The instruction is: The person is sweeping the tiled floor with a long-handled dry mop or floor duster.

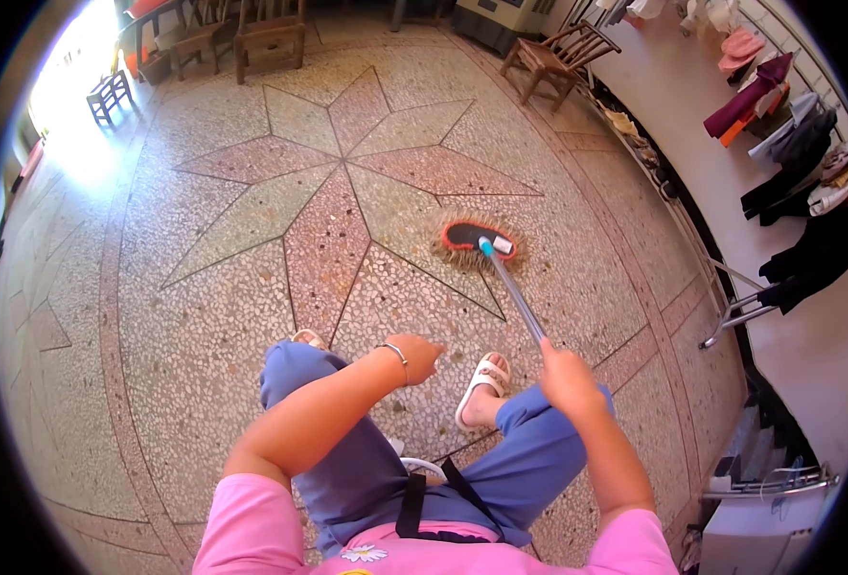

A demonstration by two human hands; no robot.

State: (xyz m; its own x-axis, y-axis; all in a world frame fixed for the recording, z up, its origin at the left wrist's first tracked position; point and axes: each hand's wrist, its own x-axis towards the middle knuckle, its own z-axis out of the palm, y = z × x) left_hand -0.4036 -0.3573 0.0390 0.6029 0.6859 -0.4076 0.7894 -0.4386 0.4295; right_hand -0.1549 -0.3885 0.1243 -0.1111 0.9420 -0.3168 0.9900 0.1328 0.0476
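My right hand (568, 377) is closed around the metal handle of a dust mop (478, 241), above my right knee. The handle runs forward to a fringed, tan oval head with a dark centre and a red-orange edge, which lies on the speckled terrazzo floor (215, 338). A turquoise joint links handle and head. My left hand (417, 358) is held over the floor between my knees, a bracelet at its wrist. Its fingers are bent and partly turned from view; no object shows in it. White sandals (483, 392) are on my feet.
Wooden chairs (269, 36) and a small dark stool (110, 97) stand at the far left. Another wooden chair (557, 61) is at the far right, near a boxy appliance (499, 21). Clothes (812, 251) hang along the right wall over a metal rack leg (736, 323).
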